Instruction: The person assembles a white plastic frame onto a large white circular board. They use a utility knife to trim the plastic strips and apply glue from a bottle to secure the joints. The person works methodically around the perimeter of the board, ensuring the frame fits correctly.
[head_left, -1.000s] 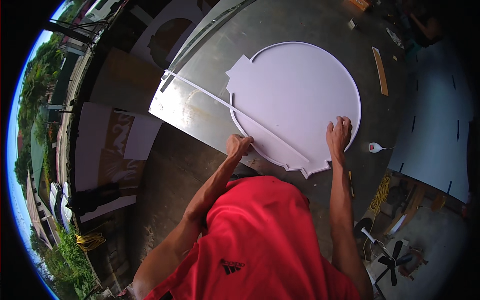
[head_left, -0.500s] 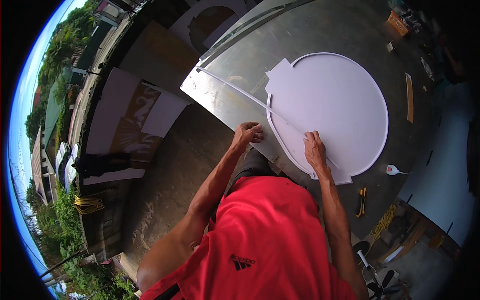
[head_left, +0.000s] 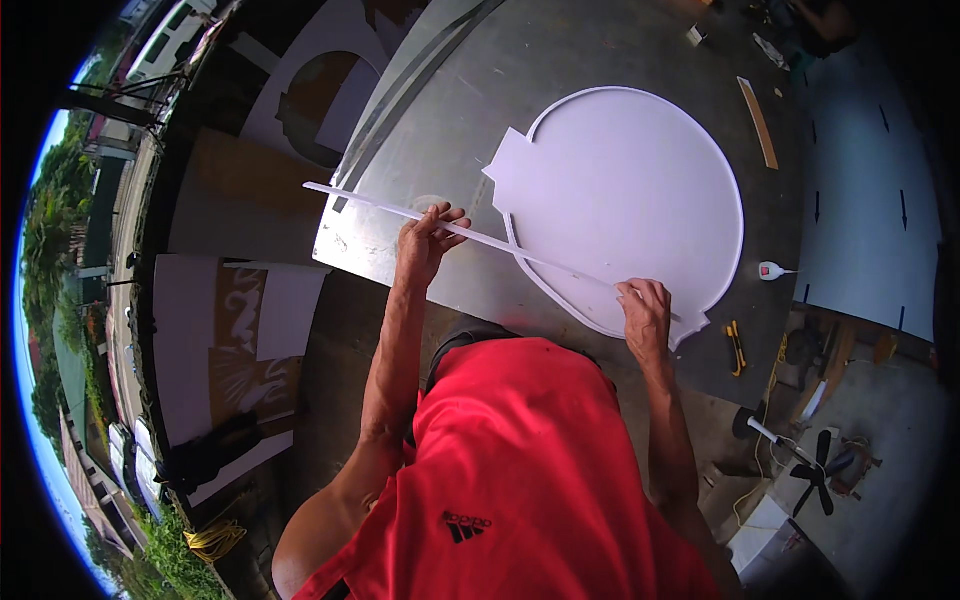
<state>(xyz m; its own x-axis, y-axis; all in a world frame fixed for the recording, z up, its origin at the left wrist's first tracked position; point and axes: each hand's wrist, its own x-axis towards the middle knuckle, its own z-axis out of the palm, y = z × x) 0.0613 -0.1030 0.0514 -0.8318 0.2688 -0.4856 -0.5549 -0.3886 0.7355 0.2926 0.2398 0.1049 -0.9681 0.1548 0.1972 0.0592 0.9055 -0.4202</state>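
A long, thin white strip [head_left: 540, 258] slants from beyond the table's left edge across the lower part of a white round panel [head_left: 635, 180]. My left hand [head_left: 425, 245] grips the strip left of the panel, some fingers loosely extended. Over the panel's lower right part, my right hand [head_left: 647, 310] pinches the strip closer to its other end, its fingertips partly hidden. The panel lies flat, with a raised white rim along its curved edge and a notched tab at its left.
Right of the panel, the grey metal table [head_left: 590, 50] bears a small white bottle [head_left: 770, 271], a yellow-and-black cutter [head_left: 736, 348] and a narrow brown strip [head_left: 758, 122]. A fan [head_left: 820, 470] stands low at the right. Cut-out panels [head_left: 270, 340] lean at the left.
My left hand has moved left and up and now holds the strip; before, it hovered apart from it. My right hand keeps its hold. The whole view has shifted and turned.
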